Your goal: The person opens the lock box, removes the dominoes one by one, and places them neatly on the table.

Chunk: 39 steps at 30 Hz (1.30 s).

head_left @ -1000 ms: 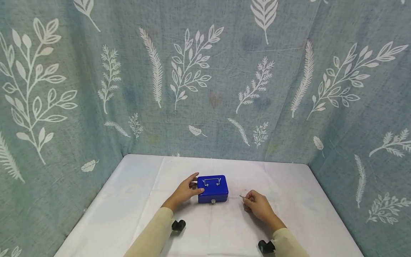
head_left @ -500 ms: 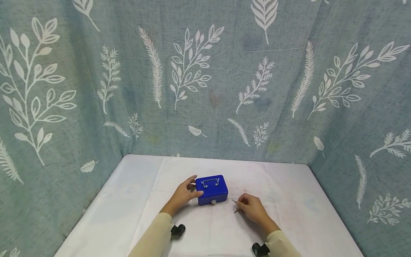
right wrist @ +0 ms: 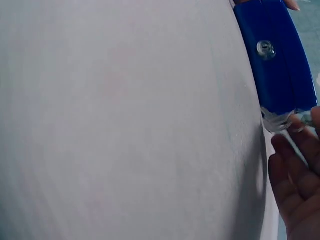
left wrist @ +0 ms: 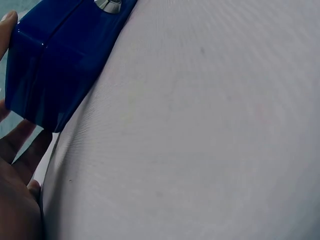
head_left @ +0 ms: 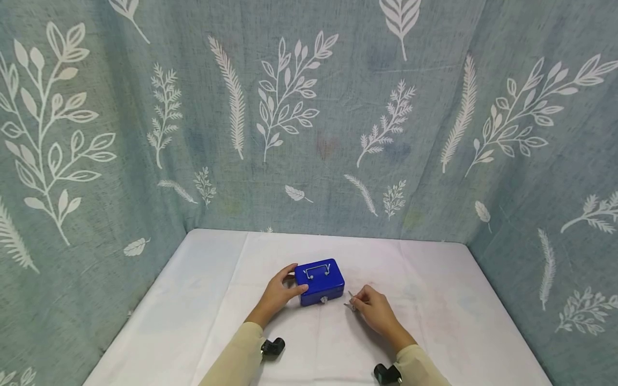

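Note:
A small blue cash box [head_left: 319, 281] with a wire handle on its lid stands closed on the white-covered table. Its round silver lock [right wrist: 266, 50] faces the front. My left hand [head_left: 280, 292] grips the box's left end, thumb on the lid edge and fingers round the side and back. Just off the box's right end, my right hand [head_left: 376, 308] pinches small metal keys [head_left: 350, 305] between thumb and fingertips. Two thin pieces stick out to the left, pointing toward the box. In the right wrist view the shiny metal is blurred and partly covered by fingers.
The white tablecloth [head_left: 193, 316] has creases and faint stains. A patterned blue-green curtain [head_left: 309, 203] hangs along the back and both sides. Black wrist cameras [head_left: 273, 347] sit at both sleeve cuffs, low over the cloth.
The box has turned slightly, its right end swinging away, with the left hand still on it. The right hand has moved left toward the box, and the keys now show as two spread pieces.

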Motion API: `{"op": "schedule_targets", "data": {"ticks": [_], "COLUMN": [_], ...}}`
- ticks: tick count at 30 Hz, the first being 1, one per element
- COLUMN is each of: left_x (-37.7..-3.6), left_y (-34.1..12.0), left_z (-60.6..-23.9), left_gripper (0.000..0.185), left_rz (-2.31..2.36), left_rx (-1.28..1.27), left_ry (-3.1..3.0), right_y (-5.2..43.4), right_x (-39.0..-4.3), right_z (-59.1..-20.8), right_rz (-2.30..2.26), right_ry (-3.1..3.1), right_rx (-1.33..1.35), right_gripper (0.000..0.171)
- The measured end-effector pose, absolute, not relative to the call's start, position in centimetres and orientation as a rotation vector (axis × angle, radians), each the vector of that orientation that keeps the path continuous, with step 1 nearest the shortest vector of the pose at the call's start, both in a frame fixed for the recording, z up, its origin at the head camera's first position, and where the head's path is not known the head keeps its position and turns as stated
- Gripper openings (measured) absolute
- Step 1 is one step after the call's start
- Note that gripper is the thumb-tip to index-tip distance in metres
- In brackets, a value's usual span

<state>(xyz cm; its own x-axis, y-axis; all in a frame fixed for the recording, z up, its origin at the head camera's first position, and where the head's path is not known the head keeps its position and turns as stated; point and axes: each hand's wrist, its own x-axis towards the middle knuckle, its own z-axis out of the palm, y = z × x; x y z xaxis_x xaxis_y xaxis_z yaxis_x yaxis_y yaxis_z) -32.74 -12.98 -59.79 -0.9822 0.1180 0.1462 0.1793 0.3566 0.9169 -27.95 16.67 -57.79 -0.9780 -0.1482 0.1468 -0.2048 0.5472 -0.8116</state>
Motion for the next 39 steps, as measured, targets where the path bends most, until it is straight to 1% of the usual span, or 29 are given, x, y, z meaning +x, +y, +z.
{"op": "schedule_targets", "data": {"ticks": [6,11,15,26,39], "left_x": [-32.6,-32.5,-32.5,-32.8,-32.5], "left_y": [-12.8,-12.8,-12.8,-12.7,-12.7], "left_z": [-59.8,-59.9,-60.2,-60.3,-60.0], "left_gripper": [0.086,0.088,0.089,0.088,0.086], "left_rz": [-1.745,-1.748,-1.745,-1.707,-1.677], "left_rx": [-0.279,-0.252,-0.252,-0.252,-0.262], "left_ry": [-2.528,-2.535,-2.538,-2.54,-2.541], "right_y": [16.2,15.5,15.1,13.6,12.0], "right_x": [-27.7,-27.4,-27.3,-27.3,-27.3], "right_z": [-57.9,-58.0,-58.1,-58.0,-57.9], "right_rz": [1.595,1.647,1.559,1.223,1.044], "right_ry": [-2.698,-2.736,-2.782,-2.884,-2.931], "right_rx": [0.425,0.433,0.412,0.477,0.473], "right_gripper": [0.013,0.016,0.017,0.021,0.021]}}
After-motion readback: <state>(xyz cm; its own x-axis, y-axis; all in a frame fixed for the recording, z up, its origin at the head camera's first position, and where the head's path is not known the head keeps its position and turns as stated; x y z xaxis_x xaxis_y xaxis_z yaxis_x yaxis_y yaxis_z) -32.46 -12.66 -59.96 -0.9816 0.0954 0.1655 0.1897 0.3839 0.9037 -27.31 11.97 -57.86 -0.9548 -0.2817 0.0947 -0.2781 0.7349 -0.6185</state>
